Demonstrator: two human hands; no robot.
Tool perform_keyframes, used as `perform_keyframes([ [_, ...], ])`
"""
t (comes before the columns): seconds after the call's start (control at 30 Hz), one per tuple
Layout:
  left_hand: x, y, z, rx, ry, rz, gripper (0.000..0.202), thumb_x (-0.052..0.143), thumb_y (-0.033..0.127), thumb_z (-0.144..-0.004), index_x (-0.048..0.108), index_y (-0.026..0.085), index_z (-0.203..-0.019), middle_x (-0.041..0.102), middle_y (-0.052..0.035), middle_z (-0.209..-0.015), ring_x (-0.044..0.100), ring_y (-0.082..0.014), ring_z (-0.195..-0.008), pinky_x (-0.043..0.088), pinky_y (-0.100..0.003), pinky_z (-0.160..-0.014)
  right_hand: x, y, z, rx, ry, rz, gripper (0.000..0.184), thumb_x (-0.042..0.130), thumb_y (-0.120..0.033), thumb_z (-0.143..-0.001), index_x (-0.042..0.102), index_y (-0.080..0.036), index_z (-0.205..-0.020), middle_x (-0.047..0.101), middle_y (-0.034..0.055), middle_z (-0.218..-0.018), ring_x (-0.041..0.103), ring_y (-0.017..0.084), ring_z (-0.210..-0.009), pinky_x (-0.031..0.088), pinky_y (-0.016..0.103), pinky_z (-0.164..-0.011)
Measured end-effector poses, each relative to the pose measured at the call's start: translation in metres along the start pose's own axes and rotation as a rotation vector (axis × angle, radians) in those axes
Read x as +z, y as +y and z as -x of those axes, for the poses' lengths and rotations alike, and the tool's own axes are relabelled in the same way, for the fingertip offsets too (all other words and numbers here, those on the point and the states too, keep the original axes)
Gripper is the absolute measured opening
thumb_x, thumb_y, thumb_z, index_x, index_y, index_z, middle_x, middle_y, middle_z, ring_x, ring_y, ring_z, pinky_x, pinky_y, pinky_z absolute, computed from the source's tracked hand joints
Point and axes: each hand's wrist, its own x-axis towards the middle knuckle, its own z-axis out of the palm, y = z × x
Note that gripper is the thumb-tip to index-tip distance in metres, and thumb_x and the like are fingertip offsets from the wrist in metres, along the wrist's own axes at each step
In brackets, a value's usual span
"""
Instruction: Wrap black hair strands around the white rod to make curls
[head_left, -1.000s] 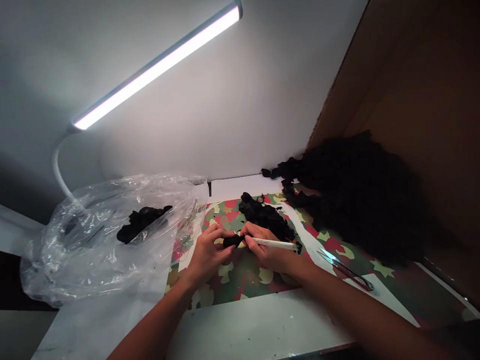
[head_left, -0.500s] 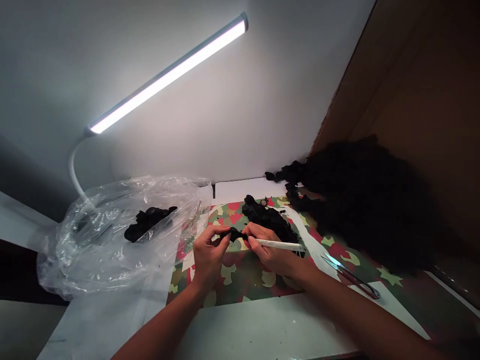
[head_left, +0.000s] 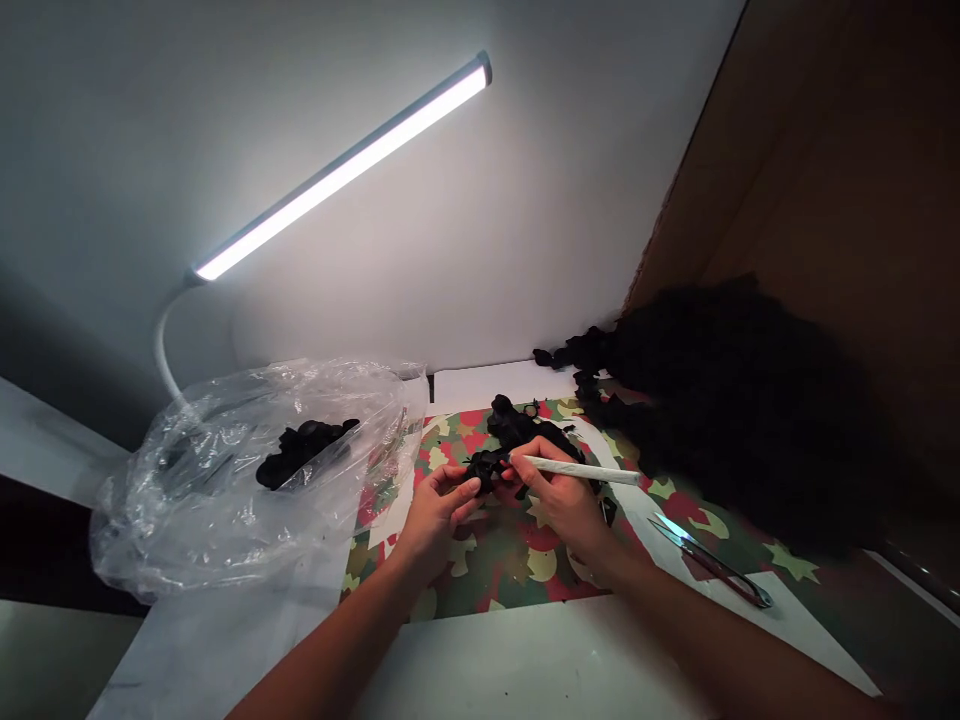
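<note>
My left hand [head_left: 441,510] pinches a small crumpled black piece [head_left: 484,470], soft like fabric, between thumb and fingers. My right hand [head_left: 562,505] grips a slim white-handled tool [head_left: 600,472] like a pen. Its tip is at the black piece, partly hidden by my fingers, so I cannot make out its kind. Just behind my hands lies a clump of similar black pieces [head_left: 514,420] on a sheet patterned in green, red and yellow [head_left: 517,585].
Small scissors [head_left: 712,565] lie at the right. Behind them rises a large black heap [head_left: 742,400] against brown cardboard [head_left: 825,180]. At the left, a clear plastic bag [head_left: 180,510] bears a black bundle [head_left: 304,452]. A lit tube lamp [head_left: 345,170] hangs overhead.
The black piece has turned from a narrow strip into a spread, ruffled shape between my hands. My left fingers have shifted lower on it, and the white handle now points farther right.
</note>
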Motion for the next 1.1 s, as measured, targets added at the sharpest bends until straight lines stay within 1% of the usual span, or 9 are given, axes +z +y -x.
perform_keyframes([
  [0.13,0.001,0.001,0.0,0.009,0.032,0.065,0.051,0.098,0.026,-0.051,0.06,0.017,-0.083,0.07,-0.0018,-0.084,0.074,-0.0187,-0.074,0.062,-0.028,-0.068,0.004,-0.004,0.009,0.017,-0.067,0.081,0.025,0.06,-0.045,-0.094,0.065,-0.021,-0.086,0.064,0.0008,-0.078,0.059,0.018,-0.074,0.049,0.029,-0.069],
  [0.3,-0.003,-0.002,-0.002,0.021,0.0,0.06,0.05,0.097,0.024,-0.055,0.059,0.017,-0.087,0.066,0.0024,-0.08,0.073,-0.0165,-0.071,0.06,-0.025,-0.062,0.008,0.001,0.011,0.007,-0.102,0.117,0.026,0.059,-0.045,-0.094,0.066,-0.021,-0.085,0.069,0.0023,-0.088,0.061,0.019,-0.081,0.049,0.03,-0.075],
  [0.43,-0.004,-0.003,-0.002,0.02,-0.033,0.059,0.047,0.095,0.025,-0.06,0.058,0.017,-0.087,0.067,0.0021,-0.082,0.073,-0.0148,-0.07,0.061,-0.025,-0.065,0.007,0.002,0.011,0.058,-0.096,0.083,0.028,0.059,-0.048,-0.095,0.065,-0.021,-0.086,0.067,0.0009,-0.083,0.06,0.019,-0.08,0.048,0.029,-0.073],
  [0.53,-0.001,-0.003,-0.001,0.008,-0.02,0.041,0.05,0.096,0.027,-0.057,0.057,0.018,-0.086,0.066,0.0025,-0.08,0.073,-0.0159,-0.069,0.061,-0.027,-0.063,0.007,0.002,0.011,0.061,-0.102,0.103,0.03,0.058,-0.049,-0.095,0.063,-0.021,-0.084,0.065,0.0001,-0.079,0.058,0.018,-0.076,0.046,0.028,-0.069],
  [0.67,0.001,-0.005,-0.001,0.021,0.003,0.024,0.055,0.098,0.029,-0.052,0.055,0.018,-0.085,0.067,0.002,-0.08,0.073,-0.0172,-0.071,0.06,-0.026,-0.061,0.009,0.009,0.011,-0.053,-0.116,0.288,0.025,0.052,-0.041,-0.1,0.061,-0.023,-0.085,0.067,0.0006,-0.081,0.059,0.02,-0.078,0.044,0.031,-0.073],
  [0.8,0.001,-0.007,0.001,0.027,-0.021,-0.051,0.052,0.096,0.033,-0.056,0.054,0.018,-0.084,0.065,0.0029,-0.075,0.072,-0.0172,-0.067,0.057,-0.026,-0.059,0.011,0.02,0.006,-0.309,-0.092,0.646,0.02,0.046,-0.026,-0.101,0.057,-0.023,-0.085,0.066,0.0024,-0.085,0.058,0.021,-0.083,0.038,0.037,-0.083],
  [0.9,0.002,-0.002,0.007,0.02,-0.118,-0.096,0.048,0.094,0.033,-0.059,0.058,0.017,-0.086,0.067,0.0004,-0.078,0.071,-0.016,-0.069,0.056,-0.025,-0.062,0.002,0.025,-0.007,-0.366,-0.054,0.807,0.023,0.043,-0.021,-0.1,0.051,-0.022,-0.079,0.062,0.0028,-0.079,0.056,0.021,-0.077,0.035,0.036,-0.077],
  [1.0,0.004,0.009,0.014,-0.016,-0.256,-0.055,0.045,0.086,0.039,-0.071,0.058,0.02,-0.102,0.071,-0.0029,-0.083,0.069,-0.0158,-0.067,0.053,-0.026,-0.062,-0.02,0.027,-0.023,-0.321,0.054,0.831,0.023,0.04,-0.019,-0.099,0.047,-0.023,-0.077,0.06,0.0035,-0.076,0.055,0.022,-0.073,0.034,0.035,-0.073],
  [1.1,0.002,0.019,0.015,-0.037,-0.282,0.031,0.041,0.076,0.042,-0.081,0.055,0.025,-0.112,0.07,-0.0015,-0.079,0.066,-0.0149,-0.065,0.05,-0.025,-0.062,-0.039,0.024,-0.033,-0.28,0.136,0.82,0.021,0.042,-0.021,-0.098,0.046,-0.023,-0.077,0.06,0.0027,-0.074,0.053,0.021,-0.068,0.036,0.034,-0.07],
])
